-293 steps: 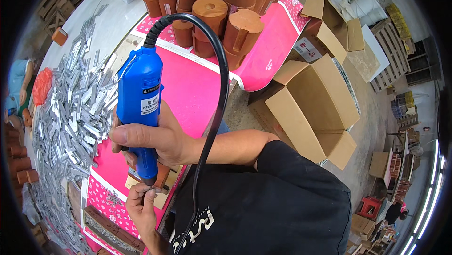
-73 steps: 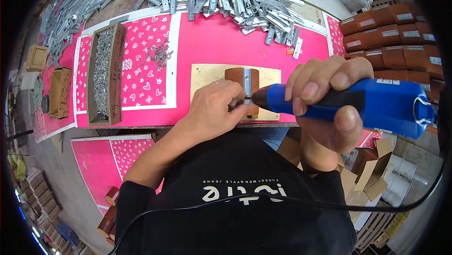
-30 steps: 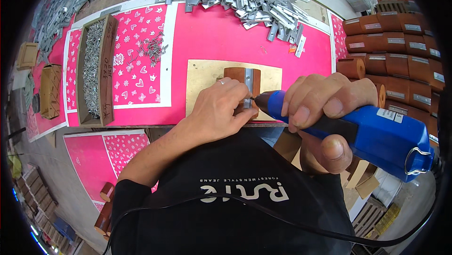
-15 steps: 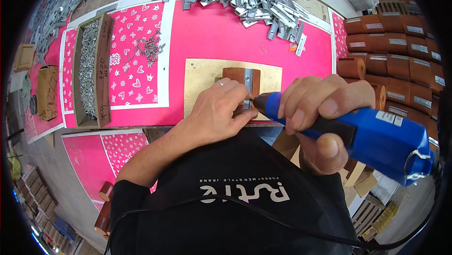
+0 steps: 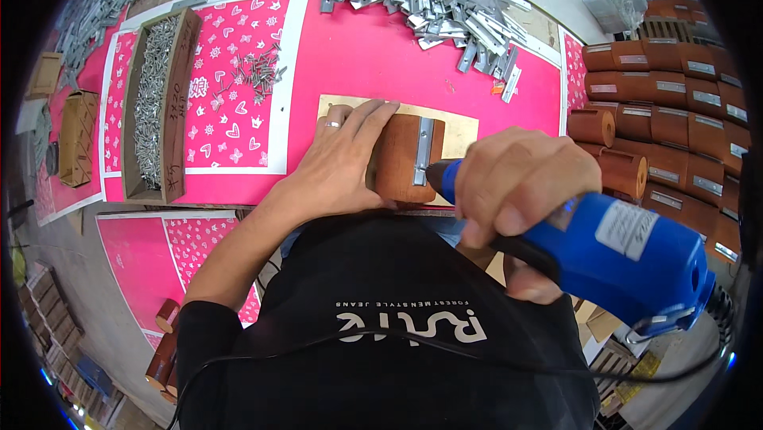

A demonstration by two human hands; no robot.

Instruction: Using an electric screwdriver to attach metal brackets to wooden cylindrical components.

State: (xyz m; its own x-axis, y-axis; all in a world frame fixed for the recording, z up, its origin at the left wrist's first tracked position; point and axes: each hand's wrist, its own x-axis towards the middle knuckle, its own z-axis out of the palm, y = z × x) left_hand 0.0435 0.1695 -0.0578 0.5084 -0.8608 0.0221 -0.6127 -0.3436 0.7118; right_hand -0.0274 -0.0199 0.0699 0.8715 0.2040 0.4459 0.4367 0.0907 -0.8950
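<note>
A reddish-brown rounded wooden block (image 5: 397, 161) lies on a pale board (image 5: 458, 129) at the table's near edge. Along its top runs a silver metal strip (image 5: 424, 148). My left hand (image 5: 338, 161) grips the block from the left, fingers along its far left side and thumb at its near end. In my right hand (image 5: 524, 191) is a blue corded electric screwdriver (image 5: 636, 243), held nearly level. Its dark tip meets the strip's near end; whether a screw sits under it is too small to tell.
A wooden box of screws (image 5: 191, 72) stands to the left, beside a loose heap of screws (image 5: 258, 76). Metal strips (image 5: 445, 1) are piled at the back. Stacked brown wooden blocks (image 5: 668, 124) fill the right. The black cord (image 5: 509, 366) crosses my front.
My left hand has moved from the strip's near end back to the block's left side, uncovering the block. The screwdriver has turned in my right hand, its tip still by the strip.
</note>
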